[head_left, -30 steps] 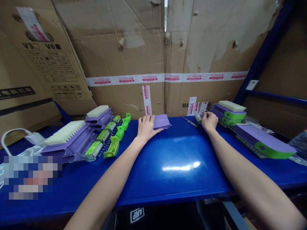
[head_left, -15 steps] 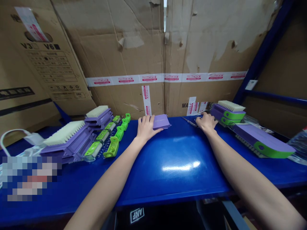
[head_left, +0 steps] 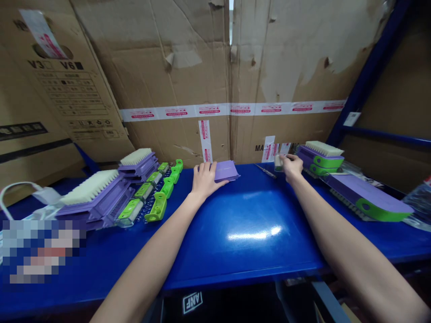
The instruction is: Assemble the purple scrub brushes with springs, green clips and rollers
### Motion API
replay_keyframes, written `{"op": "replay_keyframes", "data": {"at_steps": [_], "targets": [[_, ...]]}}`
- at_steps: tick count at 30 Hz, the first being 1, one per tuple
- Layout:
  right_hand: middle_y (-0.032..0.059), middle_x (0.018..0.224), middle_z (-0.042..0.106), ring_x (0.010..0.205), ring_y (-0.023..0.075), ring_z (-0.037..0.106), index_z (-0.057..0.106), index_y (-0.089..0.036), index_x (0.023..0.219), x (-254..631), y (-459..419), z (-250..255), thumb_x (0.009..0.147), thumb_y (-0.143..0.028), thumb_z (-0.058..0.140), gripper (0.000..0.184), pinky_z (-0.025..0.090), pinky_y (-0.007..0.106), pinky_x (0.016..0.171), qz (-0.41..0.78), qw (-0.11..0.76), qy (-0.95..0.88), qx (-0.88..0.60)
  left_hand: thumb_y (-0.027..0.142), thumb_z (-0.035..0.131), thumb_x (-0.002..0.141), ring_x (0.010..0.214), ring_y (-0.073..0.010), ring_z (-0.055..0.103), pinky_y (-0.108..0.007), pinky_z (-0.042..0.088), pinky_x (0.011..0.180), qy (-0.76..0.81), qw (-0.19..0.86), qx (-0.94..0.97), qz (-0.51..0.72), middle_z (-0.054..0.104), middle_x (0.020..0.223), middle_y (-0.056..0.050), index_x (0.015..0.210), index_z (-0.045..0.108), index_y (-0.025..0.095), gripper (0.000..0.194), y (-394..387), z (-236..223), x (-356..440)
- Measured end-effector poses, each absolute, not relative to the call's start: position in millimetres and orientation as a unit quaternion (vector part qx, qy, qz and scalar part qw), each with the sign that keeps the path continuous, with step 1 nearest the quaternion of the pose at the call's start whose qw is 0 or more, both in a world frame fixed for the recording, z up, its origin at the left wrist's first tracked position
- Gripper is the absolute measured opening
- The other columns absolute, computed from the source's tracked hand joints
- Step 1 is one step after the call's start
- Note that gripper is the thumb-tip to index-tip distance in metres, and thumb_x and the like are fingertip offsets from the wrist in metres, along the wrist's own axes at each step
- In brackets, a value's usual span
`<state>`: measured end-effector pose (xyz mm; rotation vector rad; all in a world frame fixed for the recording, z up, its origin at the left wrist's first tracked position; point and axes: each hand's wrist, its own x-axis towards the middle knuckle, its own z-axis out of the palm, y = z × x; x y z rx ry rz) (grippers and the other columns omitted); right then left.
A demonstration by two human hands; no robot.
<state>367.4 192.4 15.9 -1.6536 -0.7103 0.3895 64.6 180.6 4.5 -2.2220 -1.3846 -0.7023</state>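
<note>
My left hand (head_left: 204, 179) grips the left end of a flat purple brush body (head_left: 226, 171), fingers over the top and thumb along the near side. At the back of the table, my right hand (head_left: 292, 168) pinches a small pale block (head_left: 278, 162), partly see-through. Its fingertips cover the block's right side. Just left of that block lies a thin screwdriver-like tool (head_left: 266, 171), apart from both hands. Right of my right hand sits a purple and green brush (head_left: 321, 159) with white bristles facing up.
Purple brush bodies (head_left: 97, 202) with white bristles stand on the left. Beside them run several green-topped blocks (head_left: 144, 190) and several bright green end pieces (head_left: 157, 206). A purple brush (head_left: 367, 193) lies bristles down on the right. Cardboard (head_left: 188, 80) walls the blue table's (head_left: 249, 260) back.
My right hand has turned and drawn back slightly, and the small pale block now shows at its fingertips. My left hand stays on the purple brush body.
</note>
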Motion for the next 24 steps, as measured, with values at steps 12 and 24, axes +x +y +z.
{"op": "replay_keyframes", "data": {"at_steps": [12,24], "targets": [[-0.0013,0.061,0.052,0.046,0.0101,0.048,0.051,-0.019,0.083,359.5,194.9,21.6,0.083,-0.036,0.047,0.018,0.037,0.019,0.04,0.371,0.644,-0.316,-0.59,0.068,0.055,0.074,0.109,-0.0341,0.048,-0.044,0.034,0.089,-0.501,0.221,-0.799,-0.247,0.056,0.121,-0.018,0.128,0.049,0.013,0.077,181.6,4.6,64.6],[0.0145,0.105,0.065,0.09,0.0275,0.064,0.061,-0.018,0.103,308.4,179.5,17.8,0.087,-0.045,0.044,0.036,0.045,0.034,0.073,-0.101,0.135,-0.658,-0.734,0.067,0.055,0.075,0.11,-0.0339,0.048,-0.043,0.033,0.092,-0.493,0.231,-0.802,-0.246,0.056,0.121,-0.018,0.129,0.048,0.012,0.078,178.1,5.0,66.1]]}}
